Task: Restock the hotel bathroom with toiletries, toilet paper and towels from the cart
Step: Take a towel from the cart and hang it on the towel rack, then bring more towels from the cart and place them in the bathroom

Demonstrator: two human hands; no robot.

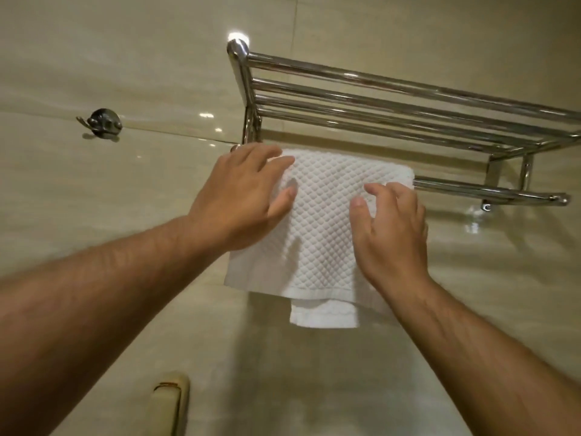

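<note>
A white, waffle-textured cotton towel point(320, 234) hung folded over the lower rail point(471, 190) of a wall-mounted chrome towel rack point(393, 99), at the rail's left end, with the rack's shelf of parallel bars directly above it. A shorter inner layer of the towel showed below the hemmed front edge. A person's two bare hands lay on the hanging cloth, apart from each other. The left hand point(239, 196) rested flat against the towel's upper left corner just under the rack's left bracket, fingers spread and straight. The right hand point(390, 234) touched the towel's right side below the rail, fingers loosely bent with their tips on the fabric; neither hand gripped a fold. The rail ran bare to the right of the towel. A dark round metal wall hook point(103, 122) sat well to the left of the rack on glossy beige wall tiles point(94, 42). A cream-coloured rounded fixture point(171, 401) showed far below the rack, its nature unclear.
</note>
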